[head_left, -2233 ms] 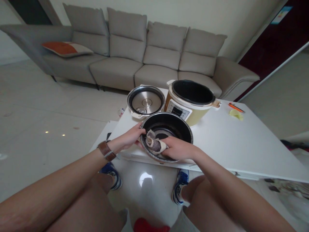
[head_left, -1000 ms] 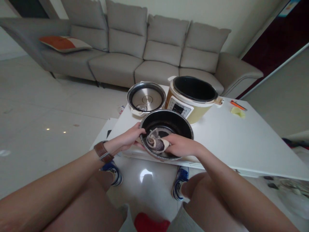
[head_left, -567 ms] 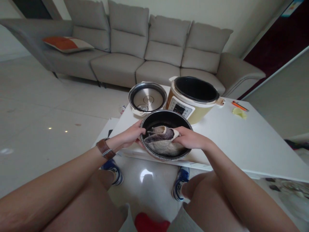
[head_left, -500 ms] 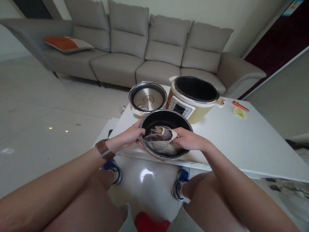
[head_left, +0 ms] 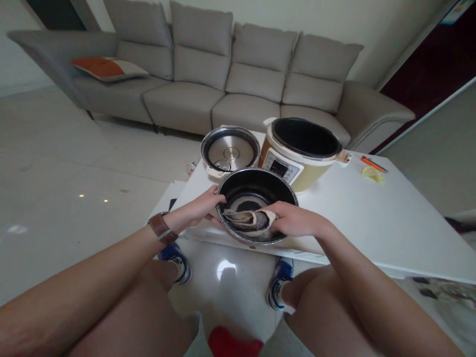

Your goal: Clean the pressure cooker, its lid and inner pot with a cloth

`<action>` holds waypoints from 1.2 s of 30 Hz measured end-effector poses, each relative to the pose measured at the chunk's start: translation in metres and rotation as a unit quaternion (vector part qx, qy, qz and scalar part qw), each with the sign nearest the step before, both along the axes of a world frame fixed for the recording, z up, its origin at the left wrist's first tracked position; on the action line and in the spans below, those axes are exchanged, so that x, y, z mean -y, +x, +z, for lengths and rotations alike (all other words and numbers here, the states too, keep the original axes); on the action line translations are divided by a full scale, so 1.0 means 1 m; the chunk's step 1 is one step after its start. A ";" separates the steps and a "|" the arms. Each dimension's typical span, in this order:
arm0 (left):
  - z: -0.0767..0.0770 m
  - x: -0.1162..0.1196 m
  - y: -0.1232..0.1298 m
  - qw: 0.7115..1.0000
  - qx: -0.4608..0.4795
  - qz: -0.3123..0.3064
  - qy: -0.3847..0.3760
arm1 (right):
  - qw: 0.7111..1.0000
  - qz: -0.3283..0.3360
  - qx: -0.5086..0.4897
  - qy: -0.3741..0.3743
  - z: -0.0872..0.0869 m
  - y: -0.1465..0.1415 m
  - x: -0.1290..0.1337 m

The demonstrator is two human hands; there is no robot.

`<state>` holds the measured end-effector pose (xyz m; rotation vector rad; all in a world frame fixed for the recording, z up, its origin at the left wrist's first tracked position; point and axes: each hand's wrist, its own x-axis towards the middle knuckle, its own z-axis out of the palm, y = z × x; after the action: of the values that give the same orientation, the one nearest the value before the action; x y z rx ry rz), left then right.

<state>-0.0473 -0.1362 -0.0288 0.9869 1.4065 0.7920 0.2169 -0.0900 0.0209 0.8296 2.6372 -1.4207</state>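
Note:
A round black inner pot (head_left: 256, 181) is tilted toward me at the near edge of the white table. My left hand (head_left: 208, 206) grips its left rim, the thumb over the edge and the fingers outside. Inside the pot, my right hand (head_left: 292, 218) is closed on a folded grey-and-cream cloth (head_left: 247, 220), which lies against the near inner wall. Just behind the pot stands a cream and gold cooker body (head_left: 316, 173) with its top uncovered. The cooker's round lid (head_left: 232, 151) rests to its left, metal inner side up.
On the white table (head_left: 372, 223), an orange pen-like object (head_left: 373, 163) and a yellow-green piece (head_left: 373, 174) lie at the right. Behind the table is a grey sofa (head_left: 186, 104) with an orange and white cushion (head_left: 107, 68).
The cloth has shifted toward the near side of the pot and looks more bunched, uncovering the pot's bottom. My right hand has moved slightly with it. My left hand keeps its hold.

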 end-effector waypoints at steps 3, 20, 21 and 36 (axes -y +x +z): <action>-0.005 -0.005 -0.003 1.000 0.017 -0.006 -0.005 | 0.997 -0.062 -0.051 0.014 -0.006 -0.003 0.000; -0.014 0.006 0.004 0.991 0.129 -0.003 -0.033 | 0.996 0.039 0.038 -0.065 -0.018 -0.021 0.012; -0.014 0.006 0.004 0.990 0.133 -0.006 -0.036 | 0.996 0.044 0.044 -0.065 -0.018 -0.021 0.011; -0.008 -0.008 -0.002 0.997 0.060 -0.011 -0.037 | 0.989 -0.061 -0.090 -0.097 -0.024 -0.014 0.002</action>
<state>-0.0497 -0.1277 -0.0368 0.8830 1.3100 0.7648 0.2024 -0.0916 -0.0036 0.8941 2.5526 -1.8317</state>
